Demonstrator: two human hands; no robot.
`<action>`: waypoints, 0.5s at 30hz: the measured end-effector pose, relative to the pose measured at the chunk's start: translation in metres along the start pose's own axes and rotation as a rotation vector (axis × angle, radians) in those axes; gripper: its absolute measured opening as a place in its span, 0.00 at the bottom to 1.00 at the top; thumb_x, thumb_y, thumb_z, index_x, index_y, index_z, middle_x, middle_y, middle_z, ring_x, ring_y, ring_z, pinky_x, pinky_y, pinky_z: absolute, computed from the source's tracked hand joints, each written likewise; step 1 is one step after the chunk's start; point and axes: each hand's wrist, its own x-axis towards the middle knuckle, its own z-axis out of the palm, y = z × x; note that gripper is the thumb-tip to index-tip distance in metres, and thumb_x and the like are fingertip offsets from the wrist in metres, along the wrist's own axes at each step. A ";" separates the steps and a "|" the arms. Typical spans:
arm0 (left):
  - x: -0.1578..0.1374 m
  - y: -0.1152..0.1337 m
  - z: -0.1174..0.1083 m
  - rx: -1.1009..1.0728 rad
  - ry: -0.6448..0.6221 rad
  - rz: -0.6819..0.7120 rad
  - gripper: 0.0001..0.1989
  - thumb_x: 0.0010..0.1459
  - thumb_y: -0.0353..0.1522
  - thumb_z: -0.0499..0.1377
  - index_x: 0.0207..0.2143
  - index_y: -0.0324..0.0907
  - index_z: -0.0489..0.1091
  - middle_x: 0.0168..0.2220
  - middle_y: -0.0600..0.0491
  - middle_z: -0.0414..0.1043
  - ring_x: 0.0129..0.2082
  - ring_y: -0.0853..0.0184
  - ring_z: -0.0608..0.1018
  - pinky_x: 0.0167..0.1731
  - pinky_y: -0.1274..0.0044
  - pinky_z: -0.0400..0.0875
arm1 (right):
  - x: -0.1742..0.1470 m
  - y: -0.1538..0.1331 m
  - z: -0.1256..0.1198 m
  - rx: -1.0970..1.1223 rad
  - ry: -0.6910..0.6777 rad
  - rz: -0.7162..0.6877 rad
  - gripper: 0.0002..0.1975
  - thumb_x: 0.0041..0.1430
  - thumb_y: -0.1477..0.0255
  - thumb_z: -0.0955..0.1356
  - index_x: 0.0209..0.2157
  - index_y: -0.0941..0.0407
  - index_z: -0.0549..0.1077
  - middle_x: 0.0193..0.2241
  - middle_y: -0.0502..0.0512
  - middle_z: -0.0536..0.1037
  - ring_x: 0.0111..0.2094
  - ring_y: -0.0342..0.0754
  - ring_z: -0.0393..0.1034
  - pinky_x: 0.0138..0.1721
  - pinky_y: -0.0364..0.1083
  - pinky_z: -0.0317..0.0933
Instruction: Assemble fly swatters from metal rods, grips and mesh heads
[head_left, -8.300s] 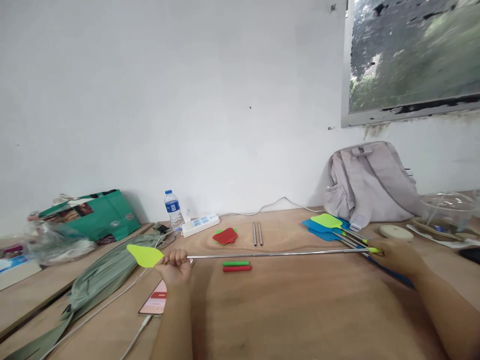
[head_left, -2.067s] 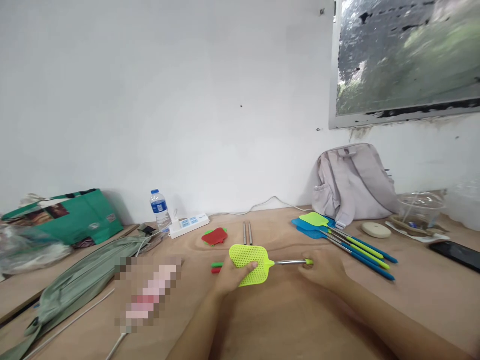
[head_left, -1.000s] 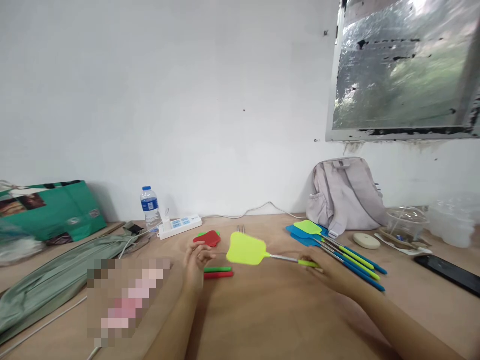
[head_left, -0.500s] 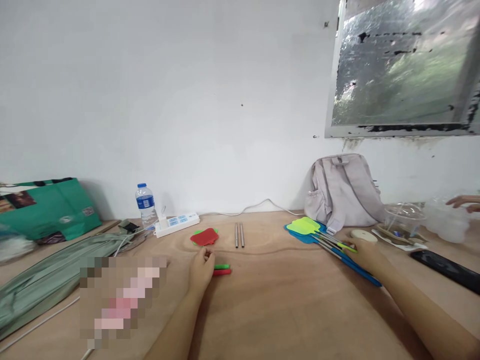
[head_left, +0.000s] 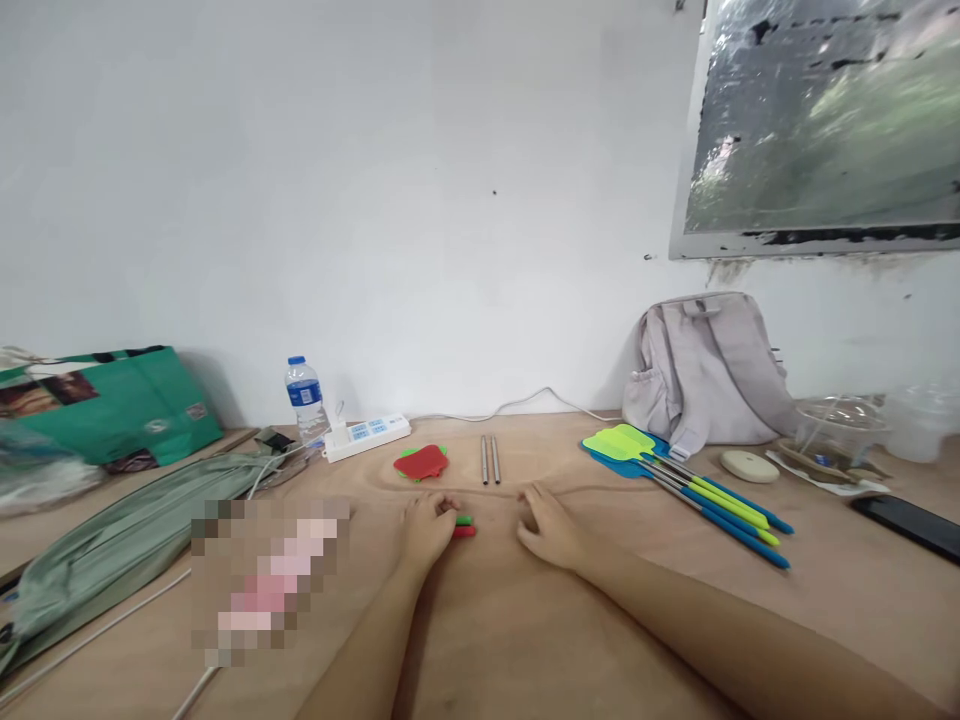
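My left hand (head_left: pixel 429 528) rests on the table with fingers loosely bent and apart, right beside a green handle (head_left: pixel 465 520) and a red handle (head_left: pixel 465 532); it partly hides both. My right hand (head_left: pixel 551 528) is held low over the table to their right, fingers curved and spread, with nothing in it. Beyond the hands lie two thin metal rods (head_left: pixel 485 462), side by side. Left of the rods is a red fly swatter head (head_left: pixel 424 462) on top of a green one (head_left: pixel 409 475). At the right several whole fly swatters lie fanned out, with a yellow-green head (head_left: pixel 619 441) over blue.
A power strip (head_left: pixel 367 436) and a water bottle (head_left: pixel 305 395) stand near the wall. A grey backpack (head_left: pixel 705 375) leans at the back right, by a white oval case (head_left: pixel 748 466), a plastic bowl (head_left: pixel 840 422) and a black phone (head_left: pixel 911 525). Green cloth (head_left: pixel 142 530) lies left.
My right hand has let go of the fly swatters and moved left to the table's middle. My left hand has shifted closer to the handles. Another person's hand at far right is gone from view.
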 end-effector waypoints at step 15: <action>-0.012 0.019 -0.025 0.257 -0.126 0.570 0.07 0.44 0.25 0.51 0.23 0.42 0.68 0.29 0.52 0.66 0.36 0.63 0.67 0.38 0.72 0.59 | 0.062 0.028 0.020 0.117 0.058 0.268 0.02 0.48 0.74 0.63 0.26 0.57 0.64 0.28 0.54 0.68 0.31 0.45 0.61 0.33 0.44 0.51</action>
